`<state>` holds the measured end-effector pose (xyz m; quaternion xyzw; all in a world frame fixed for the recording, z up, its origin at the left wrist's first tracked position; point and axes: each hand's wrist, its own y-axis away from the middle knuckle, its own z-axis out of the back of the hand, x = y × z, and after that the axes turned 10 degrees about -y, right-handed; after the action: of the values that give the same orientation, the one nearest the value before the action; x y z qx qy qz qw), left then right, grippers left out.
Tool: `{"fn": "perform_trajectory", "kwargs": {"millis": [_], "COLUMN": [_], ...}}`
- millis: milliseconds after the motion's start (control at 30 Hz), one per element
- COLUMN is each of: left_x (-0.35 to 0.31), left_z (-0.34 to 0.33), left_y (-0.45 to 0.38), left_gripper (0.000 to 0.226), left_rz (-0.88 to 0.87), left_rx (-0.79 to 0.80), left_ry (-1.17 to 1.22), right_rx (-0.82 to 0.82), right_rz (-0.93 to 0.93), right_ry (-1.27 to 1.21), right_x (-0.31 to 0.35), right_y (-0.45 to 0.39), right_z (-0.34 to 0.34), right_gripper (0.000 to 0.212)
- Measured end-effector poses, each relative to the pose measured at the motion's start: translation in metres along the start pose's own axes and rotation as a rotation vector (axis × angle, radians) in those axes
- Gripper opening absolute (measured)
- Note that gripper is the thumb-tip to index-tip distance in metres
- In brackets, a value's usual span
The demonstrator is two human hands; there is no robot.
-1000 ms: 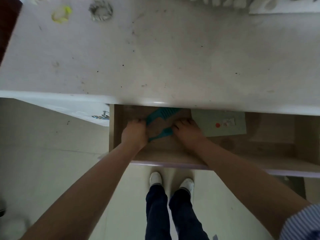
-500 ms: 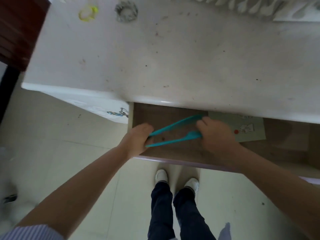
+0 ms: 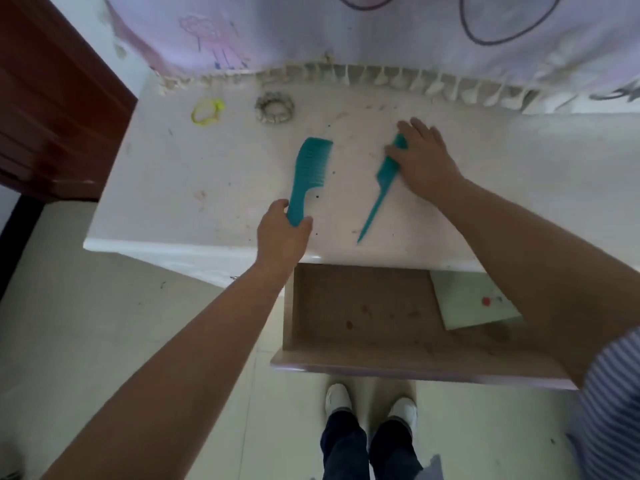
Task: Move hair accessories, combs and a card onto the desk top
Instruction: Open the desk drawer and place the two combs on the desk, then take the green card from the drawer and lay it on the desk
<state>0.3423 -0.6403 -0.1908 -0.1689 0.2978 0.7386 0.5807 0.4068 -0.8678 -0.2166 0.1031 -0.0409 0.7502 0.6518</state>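
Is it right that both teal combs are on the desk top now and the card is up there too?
Not quite. In the head view the card lies in the open drawer, not on the desk top. Both combs, wide-tooth and tail, are up there.

A pale cloth with purple doodles and a fringed hem was draped along the far edge. A dark red wooden door was seen at left, above a cream tiled floor.

Teal plastic combs, speckled glossy desk top (scuffed), wood-grain drawer
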Motion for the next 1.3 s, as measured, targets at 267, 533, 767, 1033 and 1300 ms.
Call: {"fn": "perform_trajectory", "kwargs": {"millis": [267, 533, 767, 1033, 1300], "left_x": [-0.022, -0.018, -0.054, -0.053, -0.063], "left_z": [-0.032, -0.124, -0.221, -0.237, -0.154], "left_y": [-0.005, 0.134, 0.12, 0.113, 0.16], "left_gripper": [0.059, 0.055, 0.04, 0.03, 0.03], "left_rz": [-0.013, -0.63, -0.019, 0.159, 0.068], "left_rx": [0.01, 0.168, 0.656, 0.584, 0.658], "left_ry": [-0.24, -0.29, -0.336, -0.402, -0.258], "right_rx": [0.039, -0.018, 0.167, 0.243, 0.279], "right_rz": [-0.165, -0.295, -0.949, -1.013, -0.953], "right_ry": [-0.403, -0.491, -0.493, -0.762, -0.843], "right_x": [0.01, -0.035, -0.112, -0.119, -0.099], "right_y": [0.037, 0.229, 0.214, 0.218, 0.28], "right_z": [0.0, -0.039, -0.096, -0.095, -0.006], "right_gripper": [0.053, 0.022, 0.091, 0.057, 0.04]}}
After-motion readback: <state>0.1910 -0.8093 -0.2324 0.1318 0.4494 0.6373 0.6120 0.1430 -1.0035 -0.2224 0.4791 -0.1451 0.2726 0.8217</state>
